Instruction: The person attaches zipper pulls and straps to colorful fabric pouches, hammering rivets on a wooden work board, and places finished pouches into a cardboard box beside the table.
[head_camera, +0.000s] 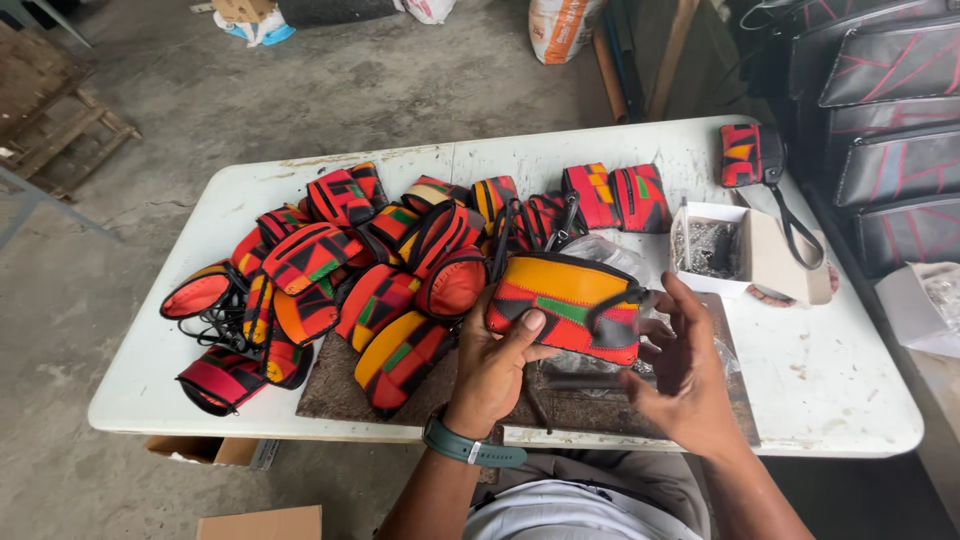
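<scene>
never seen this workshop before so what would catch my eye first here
First, the big heap of patchwork pouches in red, orange, black and green, spread over the left and middle of the white table. Next, the single pouch held up at the table's near edge by the left hand, with the right hand open beside it, fingers spread. To the right sits an open white box of small metal parts.
</scene>
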